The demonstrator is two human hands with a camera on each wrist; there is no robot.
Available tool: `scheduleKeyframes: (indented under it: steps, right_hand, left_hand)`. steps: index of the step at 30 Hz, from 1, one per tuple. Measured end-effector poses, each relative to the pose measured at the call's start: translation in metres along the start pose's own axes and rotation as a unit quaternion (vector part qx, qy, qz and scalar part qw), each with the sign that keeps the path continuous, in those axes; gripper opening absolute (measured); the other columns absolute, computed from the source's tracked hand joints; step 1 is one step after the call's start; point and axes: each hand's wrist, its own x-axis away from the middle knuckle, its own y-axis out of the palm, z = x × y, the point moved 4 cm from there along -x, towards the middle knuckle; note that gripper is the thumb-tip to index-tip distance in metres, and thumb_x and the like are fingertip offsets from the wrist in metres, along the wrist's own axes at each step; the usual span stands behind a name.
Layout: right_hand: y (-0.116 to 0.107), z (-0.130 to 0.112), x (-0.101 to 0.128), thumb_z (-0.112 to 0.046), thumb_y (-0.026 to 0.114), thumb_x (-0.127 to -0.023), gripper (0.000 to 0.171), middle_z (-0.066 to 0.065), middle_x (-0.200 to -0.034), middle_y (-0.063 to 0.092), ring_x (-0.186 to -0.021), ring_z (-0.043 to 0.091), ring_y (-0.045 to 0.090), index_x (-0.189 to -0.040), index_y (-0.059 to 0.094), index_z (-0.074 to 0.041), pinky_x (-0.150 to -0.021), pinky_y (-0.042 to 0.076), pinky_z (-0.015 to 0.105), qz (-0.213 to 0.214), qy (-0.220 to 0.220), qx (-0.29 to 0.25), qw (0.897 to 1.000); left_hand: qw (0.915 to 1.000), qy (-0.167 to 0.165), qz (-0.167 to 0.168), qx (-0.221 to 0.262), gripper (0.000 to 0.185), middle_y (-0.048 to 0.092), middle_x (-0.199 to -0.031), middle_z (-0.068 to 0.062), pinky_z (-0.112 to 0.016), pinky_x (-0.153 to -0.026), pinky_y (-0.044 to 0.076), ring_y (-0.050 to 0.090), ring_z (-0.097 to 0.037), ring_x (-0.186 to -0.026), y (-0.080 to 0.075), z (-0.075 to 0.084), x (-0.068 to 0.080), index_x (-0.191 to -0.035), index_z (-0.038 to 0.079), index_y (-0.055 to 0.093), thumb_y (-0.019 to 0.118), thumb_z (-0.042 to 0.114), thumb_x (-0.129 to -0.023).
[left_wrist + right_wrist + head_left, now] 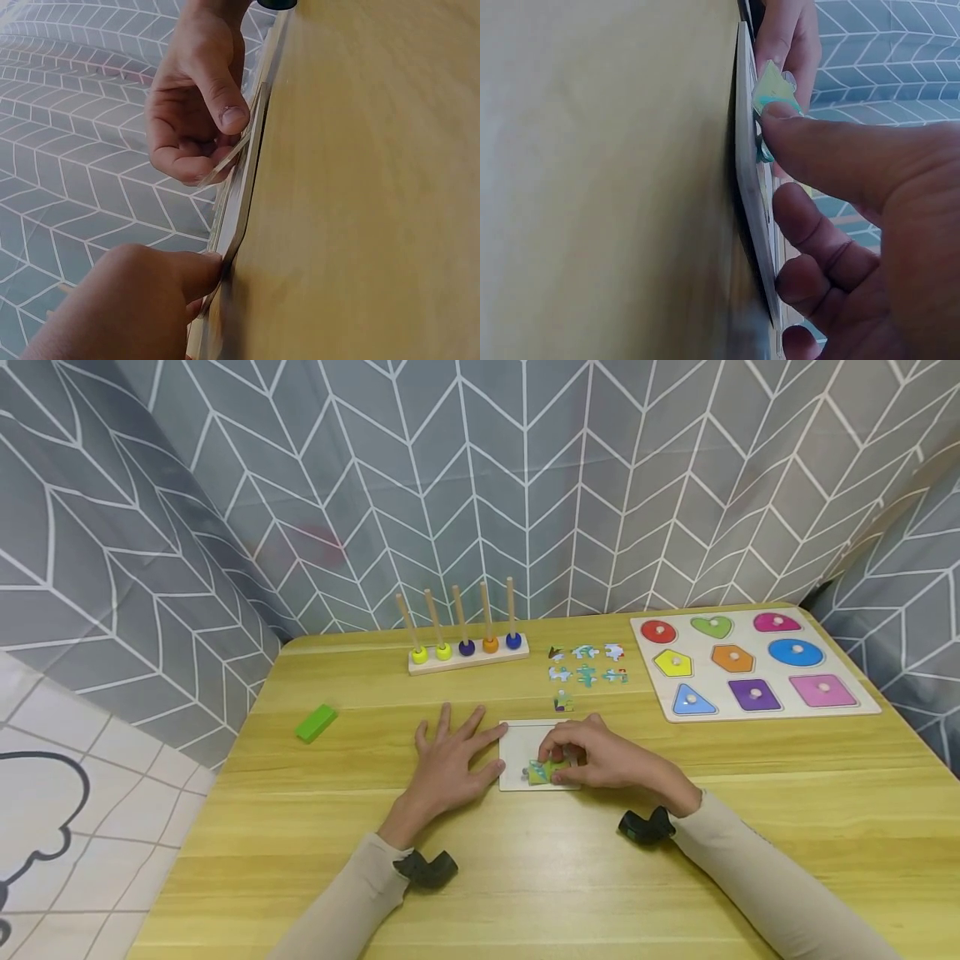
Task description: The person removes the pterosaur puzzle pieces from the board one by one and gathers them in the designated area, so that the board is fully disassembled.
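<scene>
Right hand [600, 758] pinches one puzzle piece [545, 771]

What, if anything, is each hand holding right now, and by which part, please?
The right hand pinches a green puzzle piece by its edge, over the white puzzle board. The left hand holds nothing; it lies flat on the table, thumb against the board's left edge.

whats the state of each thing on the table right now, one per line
left hand: flat, fingers spread, thumb against the tray's left edge
right hand: pinches a puzzle piece
puzzle piece: tilted, over the tray
puzzle tray: flat on the table, mostly unfilled
loose puzzle pieces: spread out behind the tray
shape board: every shape seated
peg rack: one bead per peg
green block: lying alone, untouched
</scene>
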Motion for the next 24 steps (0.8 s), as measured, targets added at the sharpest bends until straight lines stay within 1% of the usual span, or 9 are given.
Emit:
scheduleKeyframes:
  steps: [6,11,15,18,19,21,24]
  right_hand:
    - [0.0005,-0.0019,0.0000,-0.021,0.080,-0.089,0.015,-0.012,-0.088,0.065,-0.074,0.012,0.055,-0.100,0.072,-0.026,-0.078,0.027,0.033,0.021,-0.010,-0.003,1.000]
    - [0.0024,-0.0053,-0.0013,-0.019,0.080,-0.089,0.013,-0.016,-0.091,0.069,-0.073,0.013,0.054,-0.097,0.072,-0.027,-0.078,0.026,0.033,0.033,-0.013,-0.030,0.999]
    - [0.0047,-0.0073,-0.0020,-0.018,0.079,-0.089,0.012,-0.015,-0.086,0.066,-0.074,0.014,0.053,-0.095,0.072,-0.026,-0.079,0.026,0.035,0.036,-0.010,-0.049,0.998]
    - [0.0059,-0.0077,-0.0020,-0.017,0.077,-0.091,0.011,-0.013,-0.082,0.063,-0.075,0.012,0.052,-0.094,0.072,-0.026,-0.080,0.027,0.035,0.036,-0.005,-0.063,0.997]
    - [0.0060,-0.0077,-0.0020,-0.016,0.077,-0.091,0.011,-0.012,-0.082,0.063,-0.073,0.012,0.052,-0.094,0.072,-0.025,-0.080,0.028,0.034,0.035,-0.004,-0.073,0.997]
    - [0.0056,-0.0075,-0.0024,-0.013,0.075,-0.092,0.010,-0.010,-0.083,0.065,-0.070,0.011,0.052,-0.094,0.072,-0.022,-0.079,0.035,0.032,0.035,-0.006,-0.095,0.995]
    - [0.0028,-0.0051,-0.0026,-0.011,0.073,-0.094,0.007,-0.006,-0.084,0.068,-0.068,0.011,0.052,-0.097,0.072,-0.018,-0.069,0.043,0.025,0.043,-0.003,-0.124,0.991]
  left_hand:
    - [1.0000,-0.004,-0.007,-0.004,0.054,0.034,-0.167,-0.003,-0.077,-0.114,0.005,0.009,-0.054,-0.155,0.0005,0.0000,0.0001,-0.149,0.042,0.050,0.051,0.056,-0.097]
    - [1.0000,-0.003,-0.006,-0.001,0.054,0.034,-0.167,-0.003,-0.077,-0.115,0.004,0.008,-0.054,-0.155,0.0006,0.0003,0.0003,-0.149,0.041,0.050,0.051,0.056,-0.097]
    - [1.0000,-0.001,-0.005,0.001,0.054,0.034,-0.167,-0.003,-0.077,-0.115,0.003,0.008,-0.054,-0.155,0.0003,0.0006,0.0003,-0.149,0.041,0.050,0.051,0.055,-0.097]
    - [1.0000,-0.001,-0.005,0.002,0.054,0.033,-0.167,-0.003,-0.077,-0.115,0.003,0.008,-0.054,-0.154,0.0005,0.0003,0.0003,-0.149,0.041,0.050,0.051,0.056,-0.097]
    - [1.0000,-0.001,-0.004,0.003,0.054,0.033,-0.167,-0.003,-0.077,-0.115,0.003,0.008,-0.054,-0.154,0.0006,0.0002,0.0003,-0.149,0.041,0.050,0.051,0.056,-0.097]
    - [1.0000,0.000,-0.003,0.004,0.054,0.033,-0.167,-0.003,-0.077,-0.114,0.003,0.008,-0.055,-0.154,0.0005,0.0001,0.0003,-0.149,0.041,0.051,0.051,0.056,-0.097]
    - [1.0000,0.002,-0.001,0.004,0.053,0.034,-0.167,-0.003,-0.078,-0.114,0.004,0.009,-0.055,-0.154,0.0005,0.0002,0.0003,-0.149,0.041,0.051,0.051,0.056,-0.097]
